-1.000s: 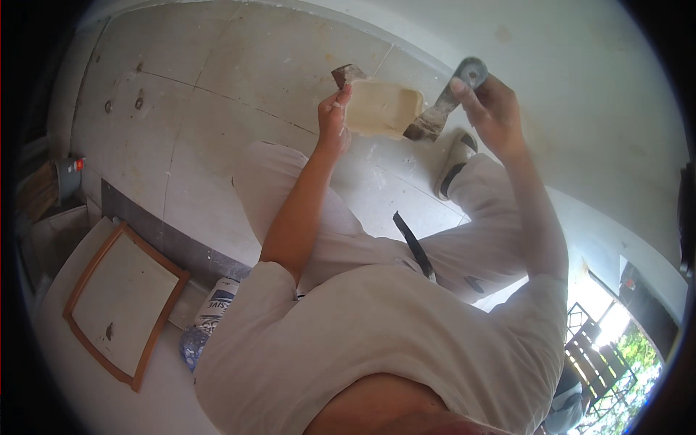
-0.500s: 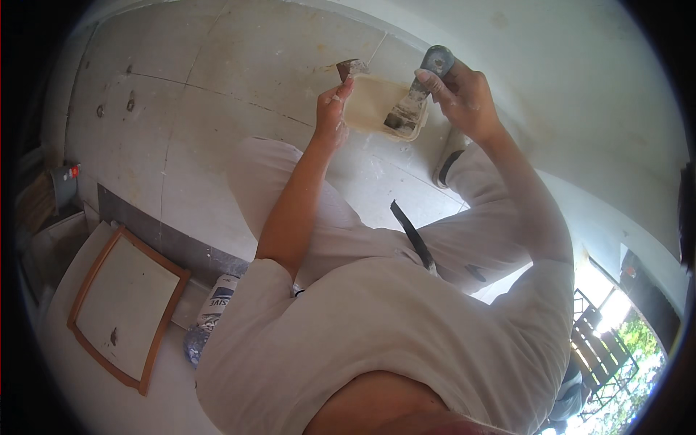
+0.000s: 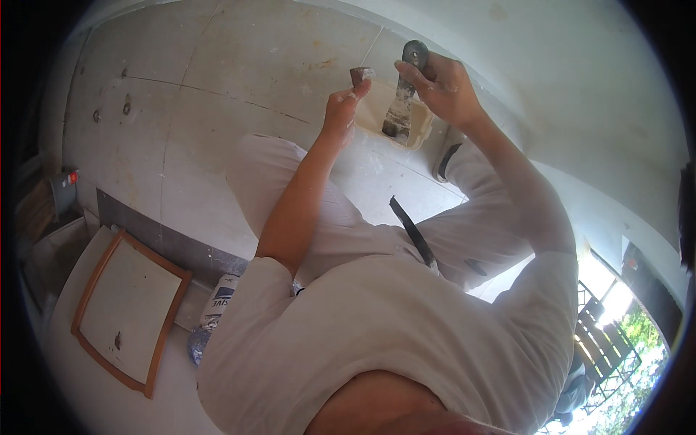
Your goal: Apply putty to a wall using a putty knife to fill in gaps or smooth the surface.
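My right hand (image 3: 451, 88) grips a putty knife (image 3: 400, 105) by its dark handle, thumb along it. Its blade, crusted with pale filler, points down over a cream plastic tub (image 3: 419, 138). At the tub's left end my left hand (image 3: 343, 116) is closed, apparently on the tub's side, though its fingers are mostly hidden. Beside the left thumb tip a small brown, flat piece (image 3: 360, 75) sticks up, smeared with white; whether the thumb pinches it I cannot tell. Both hands carry pale smears.
Large grey floor tiles (image 3: 217, 130) lie to the left. A pale wall (image 3: 594, 123) rises on the right. Lower left are a wood-framed panel (image 3: 130, 312) and a printed bag (image 3: 217, 304). A dark strap (image 3: 412, 232) hangs at my lap; a slatted metal gate (image 3: 605, 348) stands lower right.
My right hand has moved left and slightly up, and the putty knife stands more upright. My left hand, the brown piece and the tub have shifted a little to the right.
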The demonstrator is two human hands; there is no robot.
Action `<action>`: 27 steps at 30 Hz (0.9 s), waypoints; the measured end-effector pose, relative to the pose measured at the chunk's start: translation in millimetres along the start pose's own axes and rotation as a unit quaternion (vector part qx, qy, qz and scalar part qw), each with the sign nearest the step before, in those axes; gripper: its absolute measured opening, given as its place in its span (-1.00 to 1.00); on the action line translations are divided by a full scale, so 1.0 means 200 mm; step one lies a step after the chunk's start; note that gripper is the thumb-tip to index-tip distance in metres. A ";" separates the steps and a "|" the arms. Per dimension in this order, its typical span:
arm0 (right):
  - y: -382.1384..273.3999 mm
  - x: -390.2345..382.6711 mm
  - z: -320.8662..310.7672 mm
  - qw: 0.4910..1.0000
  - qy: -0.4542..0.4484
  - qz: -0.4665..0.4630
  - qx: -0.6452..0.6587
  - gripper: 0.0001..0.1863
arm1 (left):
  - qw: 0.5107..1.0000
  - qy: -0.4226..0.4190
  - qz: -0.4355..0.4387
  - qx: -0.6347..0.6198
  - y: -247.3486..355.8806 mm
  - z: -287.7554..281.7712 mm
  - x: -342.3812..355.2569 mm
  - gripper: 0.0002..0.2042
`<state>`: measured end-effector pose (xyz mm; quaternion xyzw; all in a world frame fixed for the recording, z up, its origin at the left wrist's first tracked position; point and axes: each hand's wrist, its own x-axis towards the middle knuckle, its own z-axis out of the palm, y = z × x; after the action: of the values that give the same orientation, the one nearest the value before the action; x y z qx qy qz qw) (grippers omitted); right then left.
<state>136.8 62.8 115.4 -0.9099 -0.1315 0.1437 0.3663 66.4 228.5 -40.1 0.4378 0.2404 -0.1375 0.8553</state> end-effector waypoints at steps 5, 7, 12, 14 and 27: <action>0.05 0.02 0.03 0.998 0.025 0.044 0.035 -0.59 | 0.998 0.015 0.010 0.057 -0.03 0.03 -0.03 -0.58; 0.07 0.03 0.04 0.997 0.014 0.073 0.030 -0.57 | 0.998 0.006 0.000 0.055 -0.01 0.04 -0.04 -0.55; 0.09 0.05 0.03 0.991 -0.021 0.126 0.033 -0.51 | 0.998 -0.005 -0.011 0.055 0.04 0.11 -0.12 -0.51; 0.11 0.05 0.03 0.987 -0.032 0.142 0.067 -0.51 | 0.998 -0.018 -0.020 0.064 0.01 0.10 -0.12 -0.55; 0.17 0.01 -0.08 0.944 0.035 0.157 0.289 -0.58 | 0.996 -0.057 -0.048 -0.044 0.07 -0.02 -0.07 -0.57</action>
<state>149.6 29.7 103.1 -0.7783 0.0736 0.1991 0.5909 59.3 240.5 -25.5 0.3789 0.2182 -0.1923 0.8786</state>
